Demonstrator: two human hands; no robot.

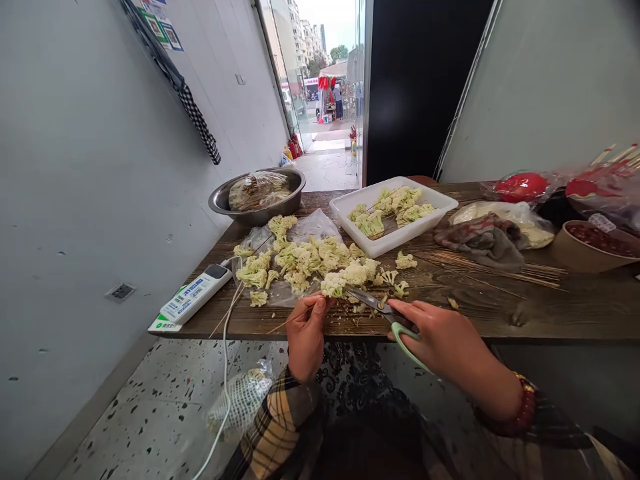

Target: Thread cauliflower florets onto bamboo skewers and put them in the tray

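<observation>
Cauliflower floret (333, 285) is pinched in our left hand (307, 330) near the front edge of the table (480, 319), scissors (381, 305) gripped in our right hand (443, 333); we should snip with fingertips clear of the blades.

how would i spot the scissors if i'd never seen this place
From the dark wooden table, go to the middle of its near edge. There the scissors sit in the person's right hand, blades pointing left at the cauliflower pieces. Dark blades and a pale green handle set them apart from the thin brown sticks farther right.
</observation>
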